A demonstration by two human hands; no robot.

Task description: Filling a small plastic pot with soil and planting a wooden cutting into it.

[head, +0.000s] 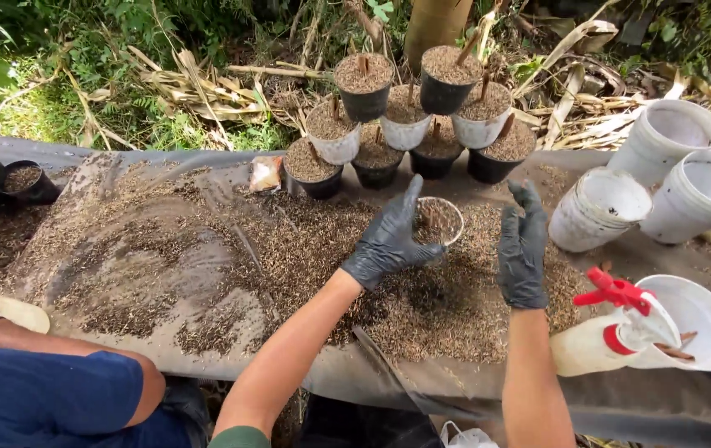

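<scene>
We work outdoors at a table [165, 249] covered by a dark sheet strewn with husk, grass and dry leaves behind. Our left hand [390, 236] has its fingers closed around a small white pot [440, 221] mid-table; our right hand [523, 247] hovers beside it, fingers loosely straight, holding nothing. A co-worker's blue sleeve [40, 402] is cut off lower left, and the pot's near side is hidden.

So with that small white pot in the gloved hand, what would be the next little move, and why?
Probably set the small white pot beside the filled pots at the back. It already looks full of the brown husk mix, the left hand in its black glove grips it, and the right hand hovers empty alongside.
</scene>
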